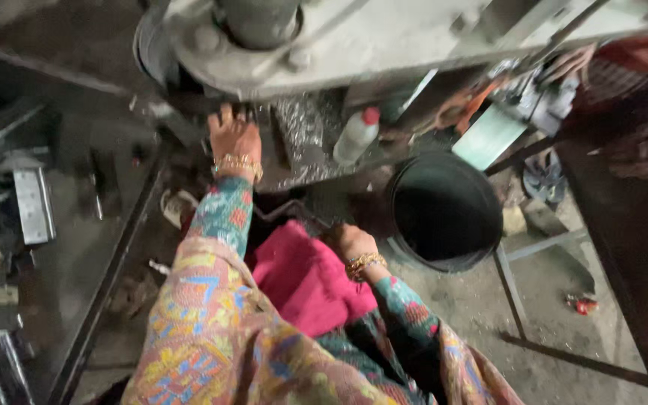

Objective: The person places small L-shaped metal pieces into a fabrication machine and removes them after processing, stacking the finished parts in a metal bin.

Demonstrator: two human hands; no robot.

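My left hand (232,135) reaches forward under the grey metal machine (384,37), its fingers resting on the dark work area beneath the round head. What the fingers touch is hidden in shadow. My right hand (348,241) is drawn back near my lap, curled over the pink cloth (301,281) beside a thin dark bent rod (286,210). Both wrists carry gold bangles and patterned sleeves.
A black round bucket (444,214) stands right of my right hand. A white plastic bottle with a red cap (356,135) leans by the machine base. Metal plates and bars (33,204) lie at left. A metal frame leg (511,289) and dusty floor lie at right.
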